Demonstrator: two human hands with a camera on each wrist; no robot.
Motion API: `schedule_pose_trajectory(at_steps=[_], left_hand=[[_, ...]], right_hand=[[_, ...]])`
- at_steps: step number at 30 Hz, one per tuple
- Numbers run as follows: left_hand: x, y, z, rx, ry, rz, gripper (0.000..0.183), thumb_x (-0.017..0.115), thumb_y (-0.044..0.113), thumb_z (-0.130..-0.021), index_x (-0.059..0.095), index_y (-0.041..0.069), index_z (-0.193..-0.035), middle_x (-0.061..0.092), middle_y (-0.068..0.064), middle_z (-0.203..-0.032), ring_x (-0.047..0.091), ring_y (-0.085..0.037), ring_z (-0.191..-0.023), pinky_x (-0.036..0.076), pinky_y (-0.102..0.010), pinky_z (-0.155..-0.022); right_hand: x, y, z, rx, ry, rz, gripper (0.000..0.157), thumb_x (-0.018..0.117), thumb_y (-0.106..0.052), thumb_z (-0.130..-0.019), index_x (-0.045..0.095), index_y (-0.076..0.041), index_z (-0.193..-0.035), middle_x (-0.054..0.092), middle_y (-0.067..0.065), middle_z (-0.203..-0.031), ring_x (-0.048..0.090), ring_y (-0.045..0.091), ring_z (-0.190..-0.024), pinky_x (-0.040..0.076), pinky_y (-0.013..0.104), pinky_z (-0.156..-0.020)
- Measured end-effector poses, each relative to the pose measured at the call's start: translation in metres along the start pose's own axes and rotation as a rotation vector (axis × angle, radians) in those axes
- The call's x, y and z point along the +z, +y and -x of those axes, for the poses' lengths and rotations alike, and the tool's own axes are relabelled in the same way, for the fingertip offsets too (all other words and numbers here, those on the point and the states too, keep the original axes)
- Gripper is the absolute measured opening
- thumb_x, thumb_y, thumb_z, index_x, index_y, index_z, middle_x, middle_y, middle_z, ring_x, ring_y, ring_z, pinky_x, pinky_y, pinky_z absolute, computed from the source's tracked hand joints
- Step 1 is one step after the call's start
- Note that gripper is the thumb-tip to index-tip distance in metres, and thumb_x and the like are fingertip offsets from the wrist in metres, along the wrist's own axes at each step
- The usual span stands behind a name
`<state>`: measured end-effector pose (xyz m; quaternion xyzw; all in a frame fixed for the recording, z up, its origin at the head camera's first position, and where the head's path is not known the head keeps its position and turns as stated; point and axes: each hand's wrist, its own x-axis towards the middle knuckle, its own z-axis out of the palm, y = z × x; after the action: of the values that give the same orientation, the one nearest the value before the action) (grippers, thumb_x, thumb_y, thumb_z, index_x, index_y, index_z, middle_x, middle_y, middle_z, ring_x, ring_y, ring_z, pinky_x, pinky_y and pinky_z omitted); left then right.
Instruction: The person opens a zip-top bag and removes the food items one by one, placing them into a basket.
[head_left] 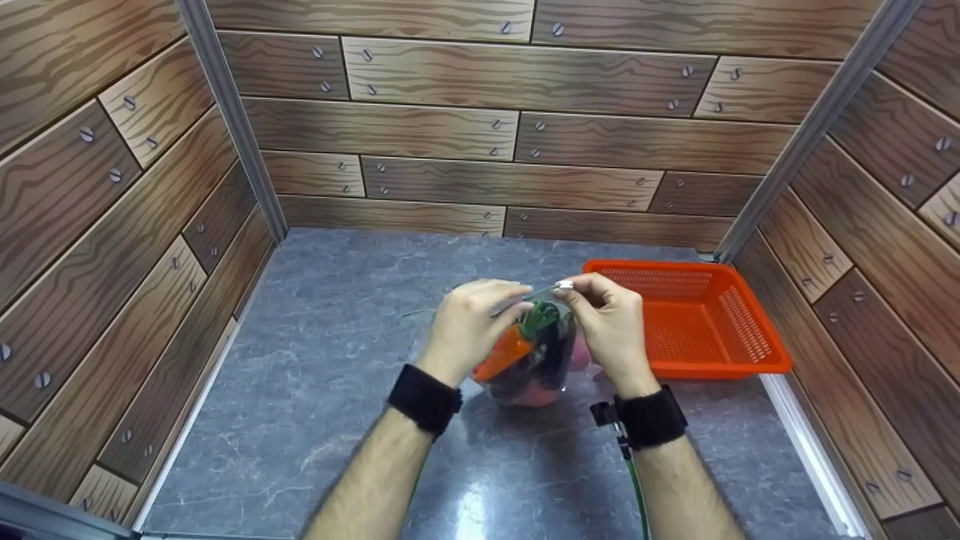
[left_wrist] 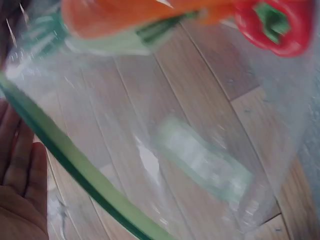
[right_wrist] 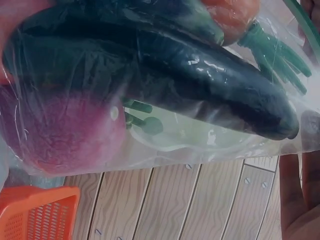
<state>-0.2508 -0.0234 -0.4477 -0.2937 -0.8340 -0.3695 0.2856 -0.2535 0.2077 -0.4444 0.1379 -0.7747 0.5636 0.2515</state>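
Observation:
A clear zip bag [head_left: 534, 391] stands upright between the hands, filled with toy vegetables. Inside are an orange carrot [head_left: 501, 355] with a green top, a long dark eggplant [right_wrist: 215, 82], a round purple vegetable [right_wrist: 75, 132] and a red bell pepper [left_wrist: 298, 29]. Along the mouth runs a green zip strip [left_wrist: 75, 167]. My right hand [head_left: 616, 324] pinches the white slider [head_left: 565, 285] at the strip's right end. Thumb and fingers of my left hand [head_left: 471, 324] grip the strip left of it; a loose end of the strip sticks out beyond this hand.
An orange plastic basket [head_left: 750, 369] with perforated sides stands at the right, close behind my right hand. Underneath lies a grey marbled tabletop [head_left: 315, 360]. Wood-patterned walls [head_left: 450, 127] enclose it at the back and both sides.

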Motion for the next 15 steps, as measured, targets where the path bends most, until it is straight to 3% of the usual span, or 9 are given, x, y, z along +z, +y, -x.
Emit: schedule_pose_trajectory(at_steps=[6,15], left_hand=[[0.006,0.005,-0.004,-0.068,-0.008,-0.032,0.014,0.086,0.021,-0.108,0.093,0.013,-0.118,0.092,-0.003,-0.113,0.088,-0.023,-0.107,0.071,-0.040,-0.099],[0.004,0.003,-0.002,-0.072,0.017,-0.015,0.013,0.085,0.022,-0.109,0.093,0.014,-0.116,0.092,-0.003,-0.111,0.088,-0.022,-0.104,0.072,-0.040,-0.095]], right_hand=[[-0.002,-0.003,0.001,0.013,-0.042,0.038,0.007,0.091,-0.005,-0.102,0.088,0.001,-0.104,0.088,0.019,-0.100,0.078,0.001,-0.084,0.063,0.014,-0.077],[-0.010,-0.001,0.002,0.037,-0.096,0.046,0.006,0.084,-0.006,-0.108,0.089,-0.003,-0.111,0.089,0.018,-0.103,0.082,0.008,-0.087,0.063,0.015,-0.077]])
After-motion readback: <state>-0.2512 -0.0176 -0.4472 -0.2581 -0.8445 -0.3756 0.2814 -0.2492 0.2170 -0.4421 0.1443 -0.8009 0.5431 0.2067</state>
